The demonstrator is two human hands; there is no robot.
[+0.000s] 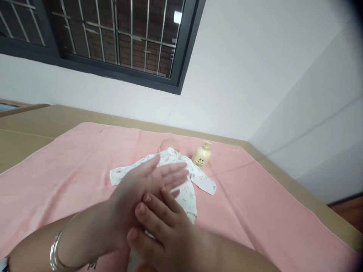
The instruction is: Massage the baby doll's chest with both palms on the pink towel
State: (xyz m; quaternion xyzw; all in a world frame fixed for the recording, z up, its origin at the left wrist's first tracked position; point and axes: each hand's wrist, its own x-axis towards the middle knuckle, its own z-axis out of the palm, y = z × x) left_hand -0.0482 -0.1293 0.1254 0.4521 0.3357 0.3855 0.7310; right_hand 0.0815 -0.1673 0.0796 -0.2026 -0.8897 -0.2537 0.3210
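Spread over the tan, flat table (34,124) beneath a barred dark-framed window (119,34), a soft pink terry towel (70,162) lies with faint creases, and on it we see a small baby doll (170,145) on its back, dressed in a white cotton romper printed with tiny pale figures (195,177). Its smooth, round, peach plastic head points toward the wall, and its loose sleeves are spread out to either side.

Our hands hang just above the doll's body, nearer to us than its head, and hide much of its middle. Our left hand (141,189) is flat, fingers stretched out and close together, palm turned toward the right hand. Our right hand (161,226) lies against it, fingers slightly curled and pressing on the left palm and heel. Neither hand pinches or grips anything; they touch only each other, and we cannot tell whether they touch the romper below. A shiny silver metal bangle (56,249) circles our left wrist.

Just beside the doll's head, to its right as we see it, a cream-yellow rounded plastic lotion bottle with a pump top (202,155) stands on the towel, tilted slightly.
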